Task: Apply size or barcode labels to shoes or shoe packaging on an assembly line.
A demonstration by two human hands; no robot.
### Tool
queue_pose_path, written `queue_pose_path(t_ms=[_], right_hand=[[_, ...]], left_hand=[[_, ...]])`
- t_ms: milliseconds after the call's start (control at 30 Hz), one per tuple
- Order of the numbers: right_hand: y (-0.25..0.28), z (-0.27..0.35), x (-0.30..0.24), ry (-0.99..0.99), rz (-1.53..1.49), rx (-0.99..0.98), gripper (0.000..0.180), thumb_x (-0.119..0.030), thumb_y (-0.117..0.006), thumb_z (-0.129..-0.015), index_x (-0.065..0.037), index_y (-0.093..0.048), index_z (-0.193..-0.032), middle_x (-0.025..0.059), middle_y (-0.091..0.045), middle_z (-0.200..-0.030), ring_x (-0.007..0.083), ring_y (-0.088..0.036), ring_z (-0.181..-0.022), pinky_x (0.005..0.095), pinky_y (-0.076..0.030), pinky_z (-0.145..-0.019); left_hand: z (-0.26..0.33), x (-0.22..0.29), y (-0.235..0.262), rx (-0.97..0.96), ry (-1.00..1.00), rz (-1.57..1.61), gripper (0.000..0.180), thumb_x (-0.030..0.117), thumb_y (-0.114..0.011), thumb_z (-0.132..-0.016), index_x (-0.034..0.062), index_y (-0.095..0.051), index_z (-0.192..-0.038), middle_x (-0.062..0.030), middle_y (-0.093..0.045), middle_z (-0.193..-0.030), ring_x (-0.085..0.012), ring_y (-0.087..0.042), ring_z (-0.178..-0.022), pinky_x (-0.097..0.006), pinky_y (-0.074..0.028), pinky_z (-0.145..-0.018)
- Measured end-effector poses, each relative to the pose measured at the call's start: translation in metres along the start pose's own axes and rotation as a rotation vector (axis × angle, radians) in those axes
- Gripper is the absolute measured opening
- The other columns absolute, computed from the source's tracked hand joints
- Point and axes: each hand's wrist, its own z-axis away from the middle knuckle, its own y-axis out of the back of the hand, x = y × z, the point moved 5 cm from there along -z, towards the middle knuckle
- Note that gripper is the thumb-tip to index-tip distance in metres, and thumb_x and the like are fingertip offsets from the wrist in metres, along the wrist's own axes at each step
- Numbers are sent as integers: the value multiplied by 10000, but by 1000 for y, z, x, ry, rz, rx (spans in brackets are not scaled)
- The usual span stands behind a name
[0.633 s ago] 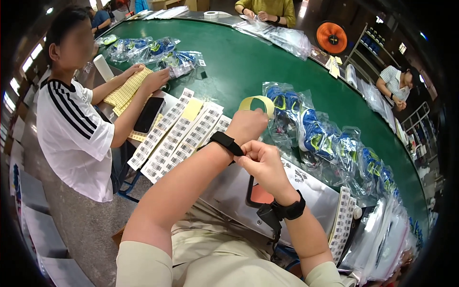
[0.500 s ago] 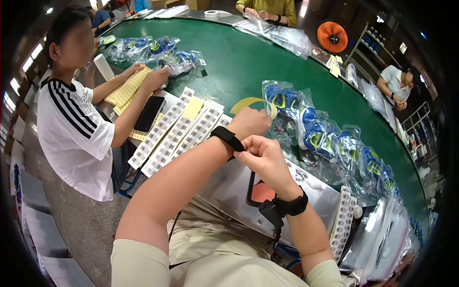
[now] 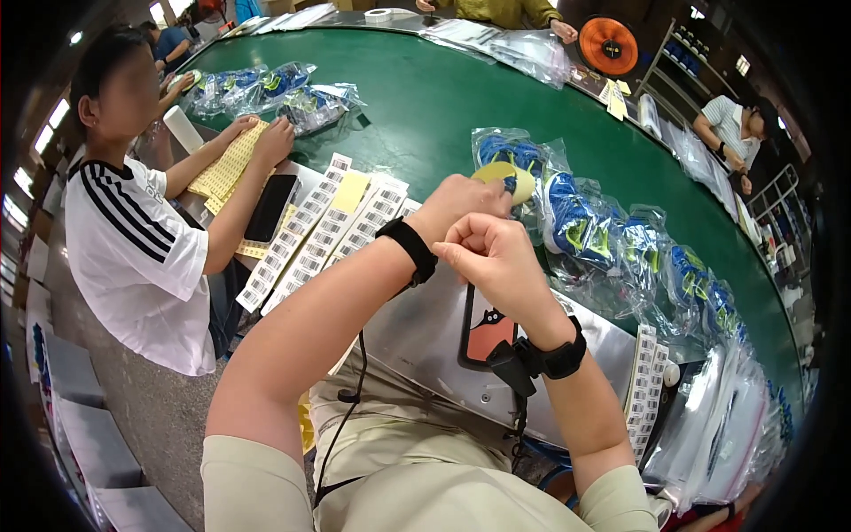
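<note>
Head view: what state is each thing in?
Black flat strap, around left wrist
Right hand, curled beside that strap
Yellow paper strip, curled
Left hand, at yellow strip, grip unclear
Blue shoes, bagged in clear plastic
White paper label strips, lying flat
Black rectangular phone, screen dark

We are in what looks like a factory packing workshop: bagged blue shoes [image 3: 578, 226] line a long green bench [image 3: 425, 97], label sheets [image 3: 300, 232] lie near, co-workers [image 3: 133, 257] flank it, and a rack [image 3: 681, 55] stands far right.
</note>
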Motion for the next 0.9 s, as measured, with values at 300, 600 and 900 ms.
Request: queue_pose_path(t_ms=[300, 600, 900], right_hand=[[-9, 7, -10, 173, 27, 107, 122, -46, -697, -837, 24, -598, -851, 5, -618, -665, 32, -529, -563, 196, -391, -492], [-22, 23, -9, 362, 394, 180, 313, -134, -785, -710, -21, -589, -927, 47, -593, -623, 118, -516, -478, 265, -394, -455], [-27, 28, 6, 348, 466, 301, 308, -143, -772, -659, -28, -556, -846, 29, -557, -585, 145, -527, -482, 271, -422, -478]], left_hand=[[3, -36, 5, 207, 418, 259, 171, 175, -649, -815, 5, -642, -826, -174, -660, -776, -363, -644, -719, -421, -504, -633], [11, -39, -12, 161, 501, 420, 202, 176, -647, -820, -25, -654, -841, -188, -670, -763, -345, -654, -691, -397, -514, -641], [8, -12, -22, 62, 95, -190, 90, 118, -618, -766, 31, -633, -746, -125, -633, -756, -279, -669, -665, -387, -529, -552]])
